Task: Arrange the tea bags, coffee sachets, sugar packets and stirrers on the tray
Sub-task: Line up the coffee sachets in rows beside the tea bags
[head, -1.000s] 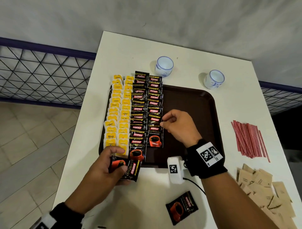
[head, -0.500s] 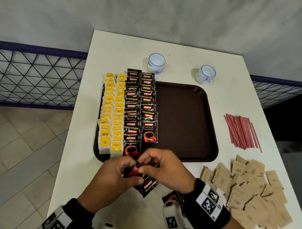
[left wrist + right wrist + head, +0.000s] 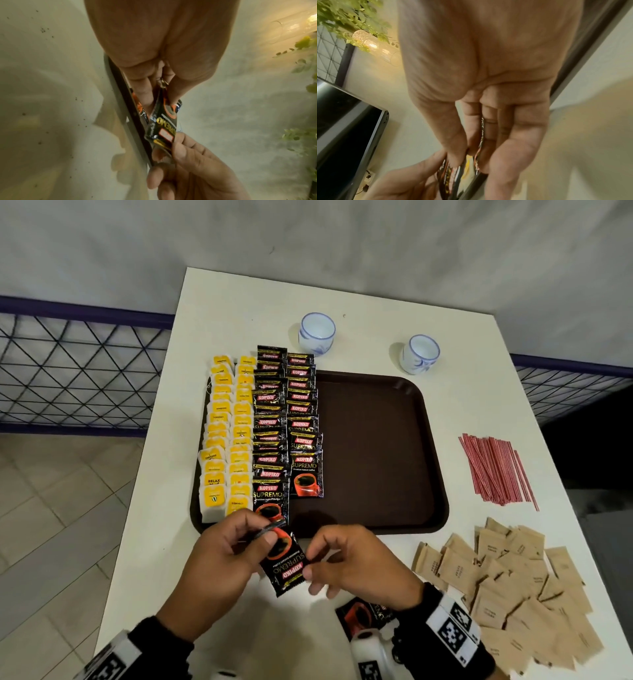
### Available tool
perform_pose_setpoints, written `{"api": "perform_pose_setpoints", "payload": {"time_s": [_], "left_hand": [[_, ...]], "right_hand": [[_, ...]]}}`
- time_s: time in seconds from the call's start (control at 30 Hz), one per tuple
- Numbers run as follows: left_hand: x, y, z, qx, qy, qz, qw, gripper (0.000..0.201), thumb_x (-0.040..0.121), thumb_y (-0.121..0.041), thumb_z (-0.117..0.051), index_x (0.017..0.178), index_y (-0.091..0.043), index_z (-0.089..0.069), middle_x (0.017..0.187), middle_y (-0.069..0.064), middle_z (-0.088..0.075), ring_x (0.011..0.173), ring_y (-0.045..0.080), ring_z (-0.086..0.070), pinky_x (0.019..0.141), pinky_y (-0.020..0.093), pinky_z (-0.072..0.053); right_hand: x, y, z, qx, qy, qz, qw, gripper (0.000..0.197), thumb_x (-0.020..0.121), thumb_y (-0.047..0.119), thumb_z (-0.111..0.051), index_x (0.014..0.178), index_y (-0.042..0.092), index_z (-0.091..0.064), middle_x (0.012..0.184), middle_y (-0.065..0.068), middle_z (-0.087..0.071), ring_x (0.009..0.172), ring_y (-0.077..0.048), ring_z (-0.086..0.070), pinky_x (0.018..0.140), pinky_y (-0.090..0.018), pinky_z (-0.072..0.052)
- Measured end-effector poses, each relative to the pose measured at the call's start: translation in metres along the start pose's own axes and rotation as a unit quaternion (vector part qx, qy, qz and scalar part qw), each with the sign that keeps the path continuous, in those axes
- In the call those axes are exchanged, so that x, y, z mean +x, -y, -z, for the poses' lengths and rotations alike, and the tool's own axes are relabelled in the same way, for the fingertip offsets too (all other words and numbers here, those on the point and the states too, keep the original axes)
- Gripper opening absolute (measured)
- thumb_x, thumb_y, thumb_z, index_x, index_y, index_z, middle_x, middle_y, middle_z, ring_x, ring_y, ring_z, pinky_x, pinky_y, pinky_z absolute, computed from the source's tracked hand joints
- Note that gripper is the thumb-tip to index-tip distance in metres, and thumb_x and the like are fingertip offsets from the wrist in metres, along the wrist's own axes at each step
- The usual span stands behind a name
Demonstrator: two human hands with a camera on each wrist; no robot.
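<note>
Looking down from the head view, the left hand (image 3: 219, 556) and right hand (image 3: 356, 566) meet just in front of the near edge of the brown tray (image 3: 376, 453). Both pinch one black coffee sachet (image 3: 284, 565), the left at its top, the right at its lower corner, and the left also holds a second sachet (image 3: 270, 530) seen edge-on. On the tray's left part lie two columns of yellow tea bags (image 3: 226, 436) and two columns of coffee sachets (image 3: 286, 422). Red stirrers (image 3: 496, 470) and brown sugar packets (image 3: 513, 587) lie on the white worktop (image 3: 239, 313) to the right of the tray, with another loose sachet (image 3: 359, 614) under the right wrist. Two cups (image 3: 317, 332) stand beyond the tray.

From the left wrist, the left fingers (image 3: 142, 86) curl on the sachet's top while the right hand (image 3: 188, 169) grips its lower end.

From the right wrist, the right thumb and fingers (image 3: 513, 142) pinch sachet edges; the picture is blurred.
</note>
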State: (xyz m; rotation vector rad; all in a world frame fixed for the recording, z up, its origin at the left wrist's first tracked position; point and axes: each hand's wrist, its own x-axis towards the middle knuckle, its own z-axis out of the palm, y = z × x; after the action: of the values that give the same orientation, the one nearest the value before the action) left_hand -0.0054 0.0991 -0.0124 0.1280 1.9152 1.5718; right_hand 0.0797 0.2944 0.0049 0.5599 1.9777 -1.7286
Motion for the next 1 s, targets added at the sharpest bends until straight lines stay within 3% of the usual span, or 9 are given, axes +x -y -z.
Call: {"api": "perform_pose_setpoints", "payload": {"time_s": [0.13, 0.23, 0.33, 0.43, 0.5, 0.63, 0.73, 0.87, 1.0], "left_hand": [[-0.001, 0.005, 0.001, -0.016, 0.050, 0.046, 0.998, 0.015, 0.089, -0.009, -0.072, 0.077, -0.017, -0.068, 0.083, 0.007, -0.072, 0.075, 0.016, -0.066, 0.069, 0.037, -0.060], [-0.003, 0.009, 0.003, 0.014, 0.054, 0.024, 0.998, 0.014, 0.087, -0.009, -0.074, 0.076, -0.014, -0.067, 0.075, 0.007, -0.070, 0.066, 0.016, -0.061, 0.058, 0.027, -0.055], [-0.002, 0.007, 0.001, -0.075, 0.037, 0.044, 0.996, 0.015, 0.091, 0.002, -0.065, 0.083, -0.010, -0.067, 0.090, 0.012, -0.074, 0.081, 0.020, -0.070, 0.069, 0.031, -0.060], [-0.002, 0.005, -0.003, -0.112, 0.066, 0.065, 0.989, 0.005, 0.092, 0.003, -0.064, 0.096, -0.001, -0.063, 0.101, 0.014, -0.074, 0.096, 0.025, -0.074, 0.078, 0.038, -0.062], [-0.002, 0.005, -0.003, -0.102, 0.098, 0.067, 0.988, 0.018, 0.090, -0.003, -0.071, 0.103, 0.003, -0.061, 0.103, 0.012, -0.075, 0.097, 0.027, -0.075, 0.079, 0.037, -0.062], [-0.004, 0.004, -0.001, -0.036, 0.140, 0.070, 0.987, 0.015, 0.077, -0.024, -0.073, 0.091, -0.021, -0.071, 0.098, 0.007, -0.076, 0.096, 0.025, -0.075, 0.077, 0.036, -0.061], [-0.004, 0.007, 0.000, -0.001, 0.129, 0.071, 0.989, 0.014, 0.087, -0.016, -0.076, 0.080, -0.028, -0.071, 0.094, 0.007, -0.075, 0.093, 0.025, -0.074, 0.077, 0.038, -0.063], [-0.004, 0.003, -0.001, 0.054, 0.088, 0.017, 0.994, 0.017, 0.086, -0.016, -0.076, 0.090, -0.032, -0.072, 0.097, -0.005, -0.075, 0.091, 0.012, -0.071, 0.078, 0.037, -0.060], [-0.001, -0.011, -0.011, 0.084, 0.104, -0.063, 0.989, 0.025, 0.078, -0.039, -0.076, 0.102, -0.044, -0.073, 0.101, -0.020, -0.072, 0.095, 0.004, -0.067, 0.071, 0.016, -0.049]], "right_hand": [[0.000, 0.006, 0.006, 0.065, -0.078, 0.005, 0.995, 0.010, 0.093, 0.001, -0.064, 0.086, 0.006, -0.060, 0.079, -0.007, -0.068, 0.066, -0.031, -0.073, 0.059, -0.039, -0.057], [0.000, 0.009, 0.013, 0.079, -0.112, 0.022, 0.990, 0.013, 0.088, 0.006, -0.073, 0.089, 0.006, -0.061, 0.076, -0.006, -0.067, 0.064, -0.028, -0.070, 0.058, -0.037, -0.056], [-0.006, 0.005, 0.010, 0.070, -0.073, -0.002, 0.995, 0.027, 0.081, 0.012, -0.082, 0.096, 0.008, -0.060, 0.083, -0.006, -0.070, 0.074, -0.032, -0.074, 0.058, -0.034, -0.056], [-0.007, -0.001, -0.001, 0.071, -0.085, 0.030, 0.993, 0.014, 0.088, 0.001, -0.072, 0.089, 0.000, -0.058, 0.076, -0.002, -0.067, 0.069, -0.030, -0.073, 0.054, -0.035, -0.056], [-0.005, 0.000, 0.002, 0.081, -0.123, 0.049, 0.988, 0.008, 0.090, -0.002, -0.069, 0.084, 0.000, -0.063, 0.068, -0.007, -0.067, 0.059, -0.027, -0.066, 0.052, -0.033, -0.052], [-0.007, 0.007, 0.028, 0.034, -0.199, 0.063, 0.977, 0.018, 0.081, 0.001, -0.079, 0.071, 0.014, -0.071, 0.064, -0.012, -0.069, 0.055, -0.020, -0.059, 0.056, -0.032, -0.048], [-0.015, 0.022, 0.053, -0.019, -0.241, 0.077, 0.967, 0.017, 0.071, -0.001, -0.085, 0.066, 0.009, -0.072, 0.073, -0.008, -0.072, 0.068, -0.018, -0.065, 0.070, -0.036, -0.052], [-0.017, 0.046, 0.069, -0.075, -0.162, 0.080, 0.981, 0.019, 0.065, -0.002, -0.088, 0.063, 0.008, -0.072, 0.078, -0.007, -0.068, 0.072, -0.019, -0.066, 0.073, -0.033, -0.051], [-0.005, 0.056, 0.047, -0.199, -0.048, 0.093, 0.975, 0.023, 0.068, 0.007, -0.088, 0.062, 0.022, -0.072, 0.078, -0.002, -0.067, 0.071, -0.017, -0.066, 0.070, -0.033, -0.050]]}}
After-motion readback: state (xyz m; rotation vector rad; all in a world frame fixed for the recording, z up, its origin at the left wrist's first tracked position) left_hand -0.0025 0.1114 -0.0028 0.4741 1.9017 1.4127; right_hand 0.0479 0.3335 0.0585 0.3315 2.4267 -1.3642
